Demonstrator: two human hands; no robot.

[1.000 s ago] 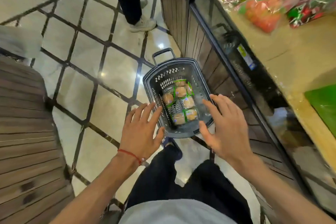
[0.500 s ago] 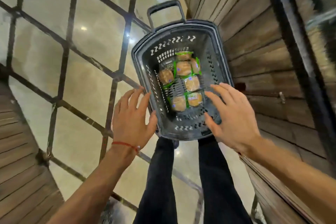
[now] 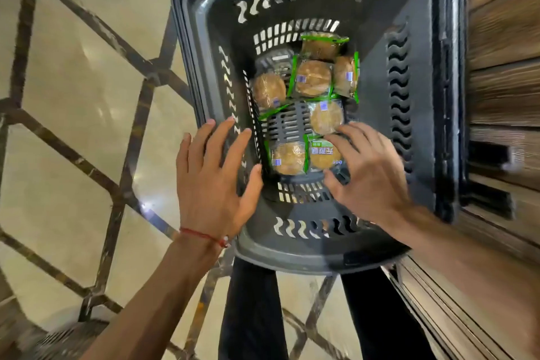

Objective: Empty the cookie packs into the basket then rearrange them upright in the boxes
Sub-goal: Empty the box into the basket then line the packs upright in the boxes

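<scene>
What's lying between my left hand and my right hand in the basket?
In the head view, a wrapped cookie pack lies flat on the basket floor between the left hand and the right hand.

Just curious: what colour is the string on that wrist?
The wrist string is red; head view shows it.

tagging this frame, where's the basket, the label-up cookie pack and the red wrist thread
basket [image 3: 306,260]: head view, near rim
label-up cookie pack [image 3: 320,152]: head view, its printed label
red wrist thread [image 3: 201,234]: head view, mid strand
</scene>
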